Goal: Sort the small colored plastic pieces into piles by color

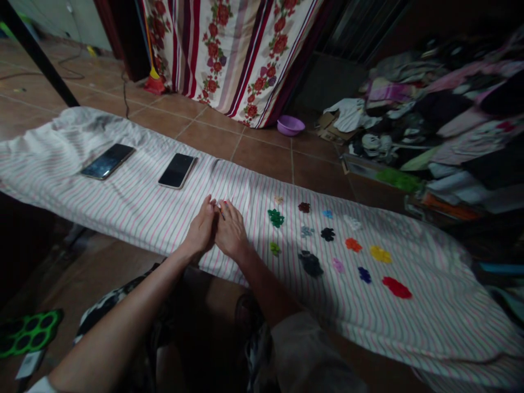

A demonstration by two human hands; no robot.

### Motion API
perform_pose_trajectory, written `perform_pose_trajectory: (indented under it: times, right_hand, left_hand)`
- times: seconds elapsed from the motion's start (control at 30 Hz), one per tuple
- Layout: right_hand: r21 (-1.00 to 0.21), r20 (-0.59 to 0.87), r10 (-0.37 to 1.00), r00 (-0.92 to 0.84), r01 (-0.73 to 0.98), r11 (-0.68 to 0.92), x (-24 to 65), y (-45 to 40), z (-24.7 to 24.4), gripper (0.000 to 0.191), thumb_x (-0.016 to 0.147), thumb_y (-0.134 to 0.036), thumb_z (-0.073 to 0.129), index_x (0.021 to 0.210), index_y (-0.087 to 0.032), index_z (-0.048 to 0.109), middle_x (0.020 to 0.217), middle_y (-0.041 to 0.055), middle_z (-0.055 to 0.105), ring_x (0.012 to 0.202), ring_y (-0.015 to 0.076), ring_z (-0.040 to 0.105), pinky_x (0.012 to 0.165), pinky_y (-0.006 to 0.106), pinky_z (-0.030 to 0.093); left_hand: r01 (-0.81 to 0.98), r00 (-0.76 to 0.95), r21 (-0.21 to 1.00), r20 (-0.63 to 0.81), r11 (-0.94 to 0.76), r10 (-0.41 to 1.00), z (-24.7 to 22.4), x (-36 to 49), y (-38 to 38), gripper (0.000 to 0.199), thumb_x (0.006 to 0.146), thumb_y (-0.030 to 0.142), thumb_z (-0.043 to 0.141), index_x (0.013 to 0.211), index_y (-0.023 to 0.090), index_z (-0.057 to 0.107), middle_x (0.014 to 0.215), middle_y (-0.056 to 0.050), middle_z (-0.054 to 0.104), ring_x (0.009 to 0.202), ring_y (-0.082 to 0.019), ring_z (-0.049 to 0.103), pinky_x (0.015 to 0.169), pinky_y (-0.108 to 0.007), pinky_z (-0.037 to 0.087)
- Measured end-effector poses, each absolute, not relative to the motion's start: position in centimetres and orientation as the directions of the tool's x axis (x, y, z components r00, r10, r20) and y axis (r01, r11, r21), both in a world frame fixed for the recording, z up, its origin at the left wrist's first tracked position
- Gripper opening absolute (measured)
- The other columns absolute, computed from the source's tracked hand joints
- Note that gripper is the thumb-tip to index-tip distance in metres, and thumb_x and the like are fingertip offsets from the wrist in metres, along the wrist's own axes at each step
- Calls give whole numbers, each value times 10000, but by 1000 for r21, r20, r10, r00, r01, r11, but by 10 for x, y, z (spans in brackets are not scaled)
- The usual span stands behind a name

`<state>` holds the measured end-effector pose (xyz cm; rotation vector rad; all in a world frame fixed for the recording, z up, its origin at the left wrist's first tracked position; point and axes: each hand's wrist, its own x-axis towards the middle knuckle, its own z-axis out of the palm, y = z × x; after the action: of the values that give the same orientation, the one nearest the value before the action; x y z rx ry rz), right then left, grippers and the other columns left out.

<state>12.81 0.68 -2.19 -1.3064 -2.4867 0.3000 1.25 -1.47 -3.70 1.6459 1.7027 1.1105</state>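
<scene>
My left hand [201,225] rests on its edge on the striped cloth [135,202], fingers stretched forward and slightly curved. Right beside it, my right hand [230,228] lies palm down with its fingers extended, the two hands touching or nearly so. A few tiny coloured pieces [224,204], white and red among them, show at the fingertips; the palms hide whatever lies beneath. To the right, small pieces sit sorted by colour: a green pile [275,218], a lime pile [274,248], a dark grey pile [311,264], a red pile [397,287], a yellow pile [380,254] and several others.
Two phones, one farther left [108,161] and one nearer [177,170], lie on the cloth left of my hands. Beyond the cloth's far edge are a purple basin [290,125], a floral curtain [229,54], a red broom [154,84] and heaped clothes [450,103].
</scene>
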Motion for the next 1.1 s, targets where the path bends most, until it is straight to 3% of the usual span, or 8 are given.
perform_pose_trajectory:
  times: [0.13, 0.3, 0.47, 0.7, 0.8, 0.97, 1.1]
  right_hand:
    - [-296, 213, 816, -537, 761, 577, 138, 1, -28, 520, 942, -237, 362, 1441, -92, 387, 1536, 138, 315, 1452, 287, 184, 1165, 461, 208]
    - [-335, 304, 829, -468, 762, 554, 151, 8, -36, 526, 965, -331, 360, 1459, -149, 371, 1513, 118, 367, 1439, 267, 238, 1150, 472, 259]
    - [-359, 274, 878, -392, 806, 471, 149, 20, -36, 542, 971, -364, 360, 1439, -92, 393, 1509, 160, 357, 1439, 275, 236, 1158, 472, 244]
    - [-415, 216, 916, -337, 818, 398, 141, 35, -35, 525, 977, -364, 333, 1425, -104, 417, 1515, 163, 341, 1435, 262, 253, 1163, 482, 216]
    - [-509, 192, 932, -306, 781, 362, 142, 45, -35, 531, 986, -411, 279, 1412, -142, 445, 1502, 127, 379, 1435, 232, 258, 1177, 468, 193]
    - [-829, 132, 947, -294, 491, 268, 153, 63, -30, 653, 970, -556, 122, 1420, -206, 440, 1485, 60, 421, 1405, 154, 325, 1182, 363, 238]
    - [-950, 83, 974, -210, 278, 141, 162, 67, -25, 668, 961, -582, 137, 1435, -200, 411, 1494, 79, 405, 1394, 175, 350, 1151, 394, 292]
  left_hand:
    - [607, -44, 784, 195, -129, 980, -24, 17, -32, 697, 957, 529, 157, 1451, 59, 301, 1484, -205, 401, 1382, -241, 366, 1137, -456, 332]
    - [830, 120, 481, 339, -281, 933, -28, 22, -51, 615, 960, 443, 256, 1411, 38, 362, 1453, -225, 437, 1413, -286, 294, 1137, -508, 311]
    - [921, 186, 272, 324, -280, 928, -32, 25, -61, 638, 952, 441, 298, 1417, 7, 348, 1469, -245, 396, 1421, -314, 260, 1151, -521, 255]
    - [930, 203, 239, 302, -280, 931, -34, 25, -50, 683, 949, 489, 274, 1451, 26, 292, 1478, -240, 386, 1416, -311, 277, 1144, -505, 259]
    - [924, 244, 234, 252, -303, 937, -33, 24, -41, 688, 951, 481, 269, 1471, 31, 243, 1507, -226, 341, 1429, -307, 241, 1154, -513, 228]
    - [933, 231, 244, 162, -266, 959, -30, 28, -28, 692, 940, 479, 293, 1475, 42, 241, 1543, -199, 281, 1453, -290, 170, 1172, -517, 177]
    - [923, 234, 274, 156, -269, 960, -28, 35, -19, 653, 947, 423, 292, 1480, 53, 228, 1566, -175, 226, 1462, -276, 136, 1177, -525, 144]
